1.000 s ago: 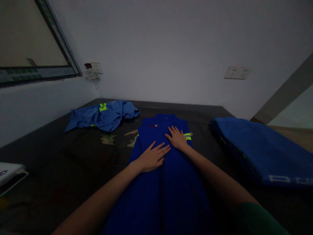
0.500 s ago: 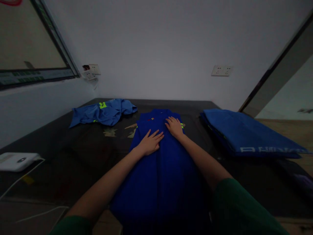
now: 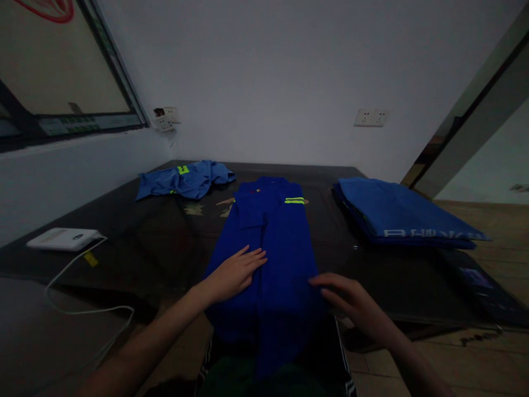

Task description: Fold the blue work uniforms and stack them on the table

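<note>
A dark blue work jacket (image 3: 285, 248) lies face up with its collar at the far end, its near end hanging over the table's front edge. One sleeve is laid down the front on the left side, and yellow-green stripes show at the upper right. My left hand (image 3: 237, 274) rests flat on the jacket's lower left part, fingers stretched out. My right hand (image 3: 349, 300) is at the jacket's lower right edge, its fingers apart and slightly bent. Whether its fingertips touch the cloth is hard to see.
A crumpled lighter blue garment (image 3: 188, 181) lies at the back left of the dark table (image 3: 136, 242). Folded blue clothes (image 3: 405, 212) are stacked at the right, with a dark phone-like object (image 3: 481, 286) nearby. A white device (image 3: 64, 239) with a cable sits at the left.
Both hands have come down the jacket towards me. My right hand has left the chest and moved out to the lower right edge. The sleeve and shoulder stripes are now uncovered.
</note>
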`<state>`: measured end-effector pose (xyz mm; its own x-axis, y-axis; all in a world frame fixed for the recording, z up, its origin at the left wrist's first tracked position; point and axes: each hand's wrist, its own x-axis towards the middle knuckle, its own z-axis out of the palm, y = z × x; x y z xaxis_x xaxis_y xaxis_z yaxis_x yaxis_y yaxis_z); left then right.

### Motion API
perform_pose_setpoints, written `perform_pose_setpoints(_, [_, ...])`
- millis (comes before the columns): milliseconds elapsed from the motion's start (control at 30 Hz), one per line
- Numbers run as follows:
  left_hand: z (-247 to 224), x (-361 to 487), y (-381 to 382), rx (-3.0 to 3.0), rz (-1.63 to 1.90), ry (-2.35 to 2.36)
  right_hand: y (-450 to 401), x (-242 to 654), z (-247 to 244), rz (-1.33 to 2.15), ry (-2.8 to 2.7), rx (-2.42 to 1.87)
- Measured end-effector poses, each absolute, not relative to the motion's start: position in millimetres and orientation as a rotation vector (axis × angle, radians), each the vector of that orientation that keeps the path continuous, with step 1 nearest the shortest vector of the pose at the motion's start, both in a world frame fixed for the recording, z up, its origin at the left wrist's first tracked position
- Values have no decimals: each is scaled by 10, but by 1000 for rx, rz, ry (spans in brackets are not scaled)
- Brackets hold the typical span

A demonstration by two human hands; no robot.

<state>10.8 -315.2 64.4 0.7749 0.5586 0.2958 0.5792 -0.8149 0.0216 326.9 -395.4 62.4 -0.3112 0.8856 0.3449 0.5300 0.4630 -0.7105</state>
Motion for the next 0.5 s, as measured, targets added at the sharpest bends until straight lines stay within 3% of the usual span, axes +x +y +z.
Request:
perform_pose_setpoints(167, [280, 55, -3975, -2975, -678, -1034, -4462, 3517, -298, 869, -1395, -1398])
perform_pose_setpoints(267, [-70, 97, -4286, -2865, -1038, -1472, -4351, 3360, -825, 817, -1258, -1462])
perform_pose_setpoints(400, [-496, 281, -4307, -2757, -1307, -2090, -4074, 3100, -1012, 812, -1332, -1488])
perform_pose_setpoints(500, [-630, 436, -4193, -2860, -1513, -2194, -3966, 3048, -966, 903, -1345, -1470])
